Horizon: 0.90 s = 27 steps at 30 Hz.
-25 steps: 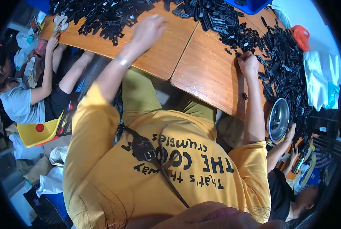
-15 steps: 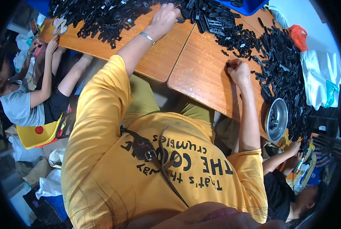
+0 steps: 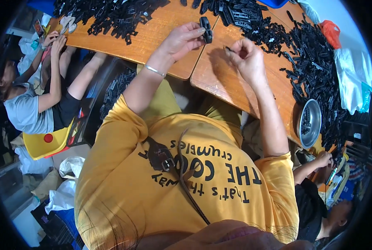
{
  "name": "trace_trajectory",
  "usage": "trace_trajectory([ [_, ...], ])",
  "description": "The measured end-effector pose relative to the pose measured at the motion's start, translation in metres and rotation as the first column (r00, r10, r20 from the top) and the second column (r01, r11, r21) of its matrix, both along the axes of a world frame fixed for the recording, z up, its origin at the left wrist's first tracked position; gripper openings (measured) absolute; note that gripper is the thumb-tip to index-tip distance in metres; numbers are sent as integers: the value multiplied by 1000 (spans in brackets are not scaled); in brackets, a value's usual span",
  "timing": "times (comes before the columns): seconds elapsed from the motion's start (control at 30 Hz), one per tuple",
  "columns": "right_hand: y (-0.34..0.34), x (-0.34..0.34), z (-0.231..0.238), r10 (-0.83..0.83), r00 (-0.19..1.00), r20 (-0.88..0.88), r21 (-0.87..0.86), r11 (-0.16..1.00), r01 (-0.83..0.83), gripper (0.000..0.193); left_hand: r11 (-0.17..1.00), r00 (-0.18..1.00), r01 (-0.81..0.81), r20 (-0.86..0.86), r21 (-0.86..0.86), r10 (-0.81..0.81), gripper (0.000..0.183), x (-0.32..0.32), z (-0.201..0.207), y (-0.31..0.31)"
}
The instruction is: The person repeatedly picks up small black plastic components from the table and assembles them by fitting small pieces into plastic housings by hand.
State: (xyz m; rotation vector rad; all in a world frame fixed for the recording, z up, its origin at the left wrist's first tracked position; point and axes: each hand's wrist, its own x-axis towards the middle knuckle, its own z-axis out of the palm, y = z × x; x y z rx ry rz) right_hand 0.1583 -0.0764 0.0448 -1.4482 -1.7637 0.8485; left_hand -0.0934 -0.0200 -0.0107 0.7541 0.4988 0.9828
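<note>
My left hand [image 3: 182, 41], with a silver bracelet [image 3: 154, 70] at its wrist, is raised over the wooden table [image 3: 223, 85]. Its thumb and fingers grip an elongated glossy black plastic part [image 3: 206, 30] with an opening in it. To the right, my right hand [image 3: 249, 60] is closed in a pinch on a small black piece [image 3: 229, 49], its exact shape too small to make out. The two hands are apart, either side of the seam between the table panels. Beyond them lie piles of black plastic parts [image 3: 236, 16] and smaller black pieces [image 3: 263, 37].
A long heap of black parts [image 3: 315, 71] runs down the table's right side, beside a metal bowl [image 3: 310, 123] near the edge. Another heap [image 3: 123, 18] lies at the far left. Seated people work at left [image 3: 32, 104] and lower right [image 3: 315, 200].
My left hand has come back from the far piles with the glossy black part. My right hand has lifted from the table and moved left toward it, holding the small piece.
</note>
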Motion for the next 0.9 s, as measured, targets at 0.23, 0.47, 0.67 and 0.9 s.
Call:
trace_trajectory([
  [0.23,-5,-54,17,-38,855,-517,179,972,152,14,997,997,-29,77,77,23,26,15,25,-25],
  [0.47,-8,-58,16,-26,964,-266,484,861,156,13,977,997,-71,-22,200,77,40,19,38,-37],
  [0.67,-9,-56,11,-44,973,-227,475,867,150,12,964,991,-88,-74,249,109,41,20,36,-36],
  [0.9,-10,-59,10,-86,976,-198,450,877,169,14,939,981,-162,-54,303,186,41,25,32,-35],
])
